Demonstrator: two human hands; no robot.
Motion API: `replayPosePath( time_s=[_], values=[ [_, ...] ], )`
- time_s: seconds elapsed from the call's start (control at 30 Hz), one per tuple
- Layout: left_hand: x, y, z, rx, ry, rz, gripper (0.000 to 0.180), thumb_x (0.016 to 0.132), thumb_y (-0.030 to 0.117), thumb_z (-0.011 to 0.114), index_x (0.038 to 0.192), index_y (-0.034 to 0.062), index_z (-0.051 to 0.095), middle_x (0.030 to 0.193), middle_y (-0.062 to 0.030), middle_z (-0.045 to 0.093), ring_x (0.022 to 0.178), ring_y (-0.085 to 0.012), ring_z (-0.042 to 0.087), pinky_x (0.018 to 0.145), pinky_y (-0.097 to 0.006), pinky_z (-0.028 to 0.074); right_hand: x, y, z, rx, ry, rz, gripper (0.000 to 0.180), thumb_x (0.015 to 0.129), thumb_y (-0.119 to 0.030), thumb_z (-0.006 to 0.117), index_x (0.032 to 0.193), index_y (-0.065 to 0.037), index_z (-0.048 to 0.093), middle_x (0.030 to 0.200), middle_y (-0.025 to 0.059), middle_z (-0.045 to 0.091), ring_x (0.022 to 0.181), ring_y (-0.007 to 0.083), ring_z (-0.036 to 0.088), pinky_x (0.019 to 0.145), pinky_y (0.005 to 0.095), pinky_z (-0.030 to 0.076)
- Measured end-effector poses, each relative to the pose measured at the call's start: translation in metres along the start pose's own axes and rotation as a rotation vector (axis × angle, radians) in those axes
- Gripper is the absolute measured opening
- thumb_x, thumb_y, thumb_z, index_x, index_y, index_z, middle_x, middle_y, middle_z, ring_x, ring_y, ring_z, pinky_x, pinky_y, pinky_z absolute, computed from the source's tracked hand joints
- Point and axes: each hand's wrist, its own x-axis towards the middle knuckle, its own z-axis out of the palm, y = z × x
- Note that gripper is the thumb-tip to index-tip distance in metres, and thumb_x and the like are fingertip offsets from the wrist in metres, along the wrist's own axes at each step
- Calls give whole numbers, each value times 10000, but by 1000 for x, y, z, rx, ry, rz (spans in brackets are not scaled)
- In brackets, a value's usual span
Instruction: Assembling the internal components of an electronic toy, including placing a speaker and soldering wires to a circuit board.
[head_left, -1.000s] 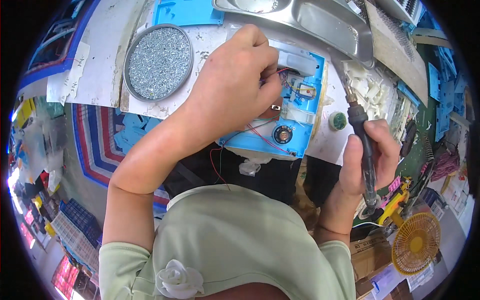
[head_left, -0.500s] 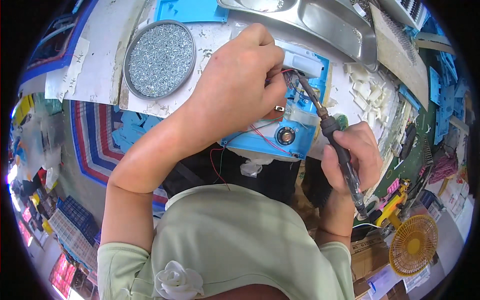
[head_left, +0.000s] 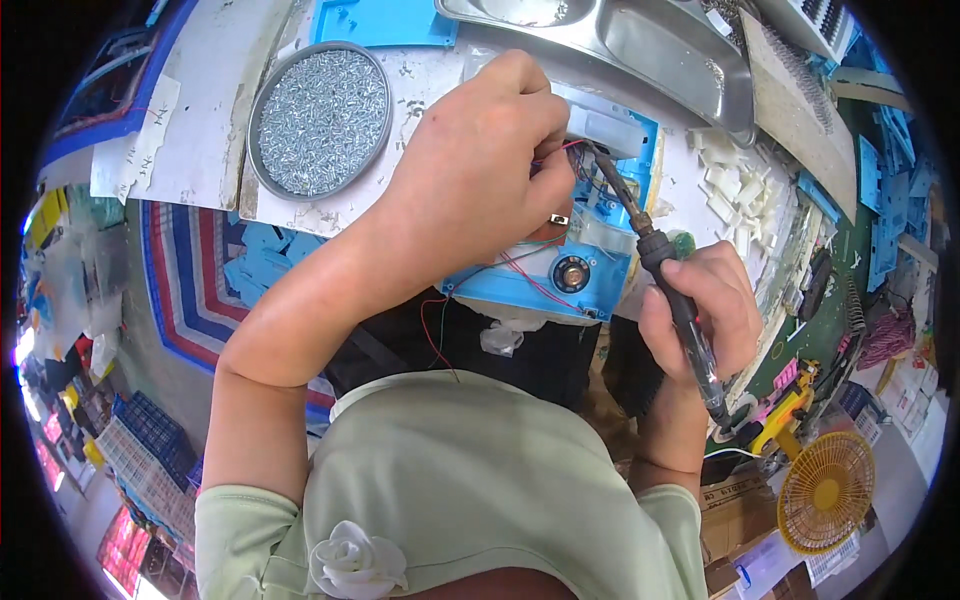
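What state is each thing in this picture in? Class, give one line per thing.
Round metal dish: full of small screws.
Blue plastic casing: open, wires exposed.
Black-handled soldering iron: gripped, tip at the wires.
Left hand: pinching wires.
Right hand: closed around the iron.
Yellow fan: lying flat.

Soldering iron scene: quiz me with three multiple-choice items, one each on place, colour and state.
1. Where is the round dish of screws? A left of the blue housing; B on the floor; C beside the fan.
2. What colour is the small fan? A yellow; B red; C white.
3. How is the soldering iron? A lying on the bench; B held in the right hand; C hanging.

A: the dish sits left of the blue housing. A: its grille is yellow. B: fingers wrap the handle, tip near the left hand.
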Motion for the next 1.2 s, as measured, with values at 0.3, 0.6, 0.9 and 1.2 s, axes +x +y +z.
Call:
replayPosePath(
  time_s=[0.3,0.6,0.9,1.2],
  values=[
    [0,1,-1,-14,-20,-19,130,777,55,723,770,-16,613,851,-103,562,704,-260,591,614,-347,492,-1,5,-6,-9,-33,-28,364,693,35,807,1034,-34,702,720,82,630,621,248,561,580,333,451],
    [1,1,-1,-2,-24,-12,135,779,60,726,764,-15,614,852,-107,563,724,-260,598,621,-349,493,-5,4,-12,30,-29,13,340,724,9,794,1047,-13,690,706,104,633,600,251,557,563,341,443],
    [2,0,-1,22,-15,-1,153,786,61,727,761,-22,601,854,-101,562,697,-248,592,595,-340,493,-2,6,-12,28,-58,35,322,718,6,791,1024,-8,691,707,105,627,591,252,556,555,341,440],
    [2,1,2,47,23,5,148,785,60,715,764,-14,589,857,-104,559,676,-253,592,603,-346,507,2,11,-5,41,-47,19,327,713,11,797,1022,-11,692,700,102,615,580,248,545,550,338,431]
  ],
)
